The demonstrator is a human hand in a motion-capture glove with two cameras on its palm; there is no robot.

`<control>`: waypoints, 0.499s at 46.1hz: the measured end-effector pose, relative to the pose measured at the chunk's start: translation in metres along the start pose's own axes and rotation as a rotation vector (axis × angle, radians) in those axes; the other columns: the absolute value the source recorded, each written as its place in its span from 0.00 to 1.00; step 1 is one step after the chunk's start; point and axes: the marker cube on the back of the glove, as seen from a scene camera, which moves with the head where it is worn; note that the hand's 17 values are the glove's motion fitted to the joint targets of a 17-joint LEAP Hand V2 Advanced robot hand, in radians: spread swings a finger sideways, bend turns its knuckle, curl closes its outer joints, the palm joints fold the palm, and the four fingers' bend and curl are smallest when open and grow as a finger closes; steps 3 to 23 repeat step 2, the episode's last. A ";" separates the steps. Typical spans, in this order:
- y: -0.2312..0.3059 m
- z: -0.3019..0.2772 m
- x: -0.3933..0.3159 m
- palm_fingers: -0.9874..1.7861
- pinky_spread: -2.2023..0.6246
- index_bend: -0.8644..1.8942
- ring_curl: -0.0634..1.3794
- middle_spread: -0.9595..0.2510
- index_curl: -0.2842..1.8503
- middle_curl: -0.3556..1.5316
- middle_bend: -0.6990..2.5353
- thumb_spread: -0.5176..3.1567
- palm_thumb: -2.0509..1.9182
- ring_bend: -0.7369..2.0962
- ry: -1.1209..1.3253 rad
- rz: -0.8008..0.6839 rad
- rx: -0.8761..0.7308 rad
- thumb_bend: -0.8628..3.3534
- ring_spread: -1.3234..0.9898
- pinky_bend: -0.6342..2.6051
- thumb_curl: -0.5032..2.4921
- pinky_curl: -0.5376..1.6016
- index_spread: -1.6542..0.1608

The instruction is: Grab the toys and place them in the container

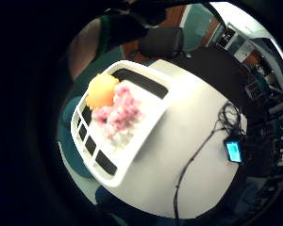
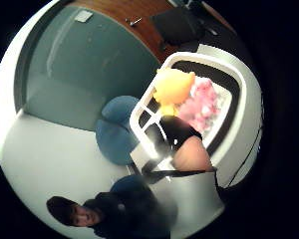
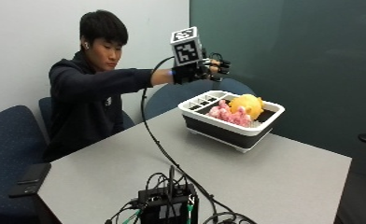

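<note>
A white and black container [image 3: 252, 129] stands on the far part of the grey table [image 3: 282, 172]. Inside it lie a yellow plush toy [image 3: 246, 105] and a pink plush toy [image 3: 223, 113], touching each other. My gloved right hand [image 3: 200, 70] hovers in the air above and just behind the container's left end, fingers relaxed, holding nothing. The little finger side palm view looks down on the yellow toy [image 1: 102, 91], the pink toy [image 1: 120, 113] and the container's rim [image 1: 146, 136]. In the thumb side palm view the yellow toy [image 2: 173, 85] and pink toy [image 2: 202, 104] sit in the container [image 2: 239, 74].
A black box with cables [image 3: 167, 203] sits at the table's near edge, and a cable runs from it up to the hand. A small device with a lit screen [image 1: 234, 150] lies on the table. Blue chairs stand around; a phone [image 3: 31, 173] lies on one.
</note>
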 end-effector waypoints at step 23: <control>0.003 -0.014 0.014 0.32 0.78 0.39 0.26 0.77 0.37 0.36 0.26 0.49 0.58 0.34 -0.035 0.024 0.002 0.20 0.56 0.48 0.32 0.38 0.74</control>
